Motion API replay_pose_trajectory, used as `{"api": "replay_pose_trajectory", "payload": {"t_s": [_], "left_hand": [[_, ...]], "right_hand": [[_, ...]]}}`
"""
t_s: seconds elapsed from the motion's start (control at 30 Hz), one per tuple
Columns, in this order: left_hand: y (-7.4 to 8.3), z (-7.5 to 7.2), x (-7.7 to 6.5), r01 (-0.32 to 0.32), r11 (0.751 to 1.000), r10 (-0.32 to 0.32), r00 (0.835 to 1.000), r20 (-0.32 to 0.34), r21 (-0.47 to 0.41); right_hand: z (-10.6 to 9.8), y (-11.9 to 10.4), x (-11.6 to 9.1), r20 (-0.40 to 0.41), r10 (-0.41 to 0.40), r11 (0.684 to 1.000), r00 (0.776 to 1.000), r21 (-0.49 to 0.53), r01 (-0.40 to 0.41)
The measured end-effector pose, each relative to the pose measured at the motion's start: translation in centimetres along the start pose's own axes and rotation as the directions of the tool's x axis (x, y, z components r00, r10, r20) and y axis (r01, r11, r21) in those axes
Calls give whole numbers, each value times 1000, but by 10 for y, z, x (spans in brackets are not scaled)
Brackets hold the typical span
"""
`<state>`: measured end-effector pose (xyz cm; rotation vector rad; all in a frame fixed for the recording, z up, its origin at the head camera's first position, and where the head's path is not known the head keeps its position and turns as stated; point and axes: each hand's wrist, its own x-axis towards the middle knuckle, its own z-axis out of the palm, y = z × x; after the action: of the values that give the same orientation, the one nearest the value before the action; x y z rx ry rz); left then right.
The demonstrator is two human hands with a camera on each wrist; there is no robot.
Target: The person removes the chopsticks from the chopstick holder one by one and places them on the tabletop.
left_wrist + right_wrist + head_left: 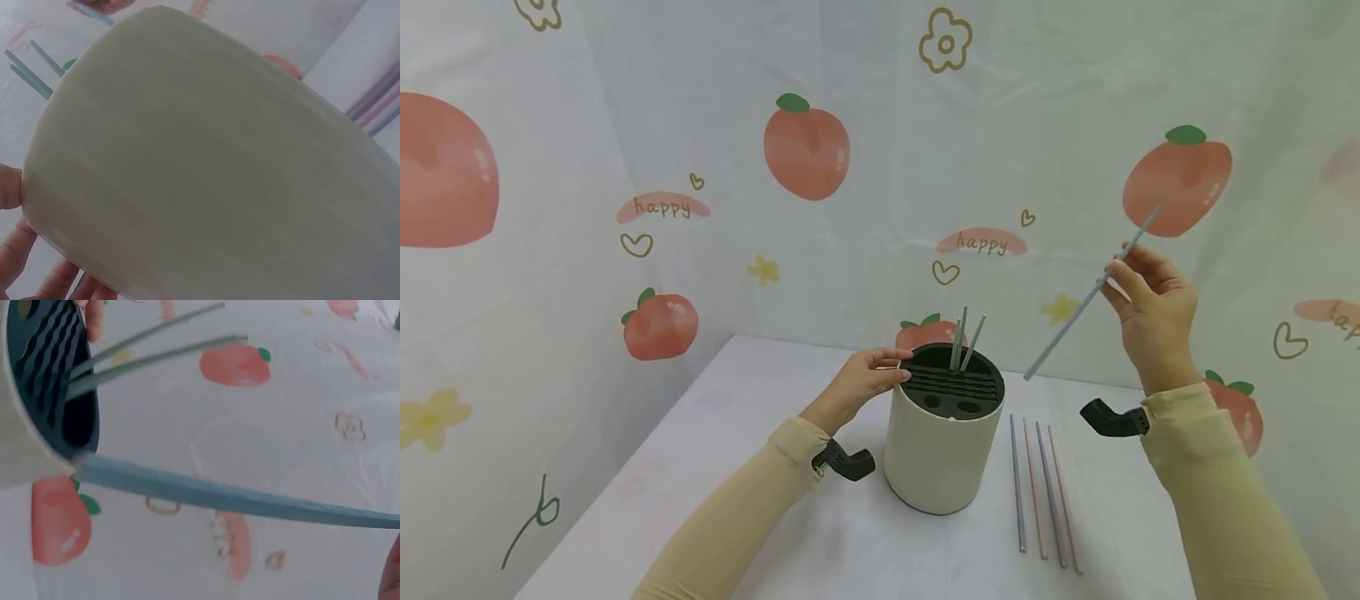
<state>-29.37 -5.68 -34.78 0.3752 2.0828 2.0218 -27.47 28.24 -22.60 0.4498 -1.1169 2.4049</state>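
Note:
In the head view my right hand (1157,308) holds a light blue chopstick (1071,323) between thumb and fingers, up in the air and slanting down to the left. Its lower end points toward a cream cylindrical utensil holder (940,458) with a black slotted top (953,386). My left hand (857,383) touches the holder's left rim with extended fingers; the left wrist view shows its fingers (59,278) against the outer wall. Several pale blue-green chopsticks (973,342) stand in the rear opening of the holder. The right wrist view has the held chopstick (237,500) overlapping the rim.
Several chopsticks (1051,500), greyish blue and pink, lie side by side on the white table (820,533), right of the holder. Behind the table hangs a white cloth (865,250) printed with peaches. Each wrist wears a black camera mount (1112,418).

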Motion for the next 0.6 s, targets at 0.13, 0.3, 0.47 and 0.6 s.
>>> {"api": "replay_pose_trajectory", "payload": {"t_s": [0.13,0.3,0.47,0.6], "left_hand": [[0,1,0,-6,1000,6,1000,-4,4],[0,2,0,0,1000,0,1000,-2,6],[-1,2,0,-5,1000,5,1000,4,6],[-1,1,0,-18,1000,18,1000,2,9]], "right_hand": [[-43,5,-5,-9,135,978,991,-162,-134],[-109,26,-21,21,323,863,946,-417,-285],[-162,48,-43,-1,477,674,879,-641,-367],[-189,64,-61,-64,552,494,832,-778,-388]]}}
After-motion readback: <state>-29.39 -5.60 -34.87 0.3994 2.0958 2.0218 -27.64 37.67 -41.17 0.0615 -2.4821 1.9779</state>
